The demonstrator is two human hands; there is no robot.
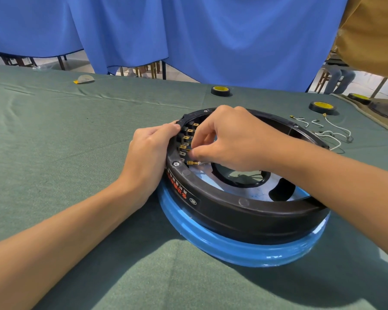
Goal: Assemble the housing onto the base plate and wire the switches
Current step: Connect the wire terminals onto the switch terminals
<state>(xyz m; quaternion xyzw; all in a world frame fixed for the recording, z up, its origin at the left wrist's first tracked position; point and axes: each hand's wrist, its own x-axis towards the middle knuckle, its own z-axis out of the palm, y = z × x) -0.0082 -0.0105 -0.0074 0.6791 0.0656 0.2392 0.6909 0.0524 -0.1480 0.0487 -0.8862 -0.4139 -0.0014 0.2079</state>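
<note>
Bare left hand [147, 153], right hand [233, 139]

Two hands [151, 151] [231, 139], one housing [244, 211], one base plate [222, 245], three tape rolls [220, 90] [322, 106] [359, 97]

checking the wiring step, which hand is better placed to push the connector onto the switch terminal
Right. The right hand pinches the connector at the switch terminals inside the housing; the left hand braces its rim.

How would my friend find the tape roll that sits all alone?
Find the big black ring on the green table, then look past it to the far edge by the blue curtain. That tape roll is black with a yellow middle; the other rolls sit further right, near the white wires.
</note>
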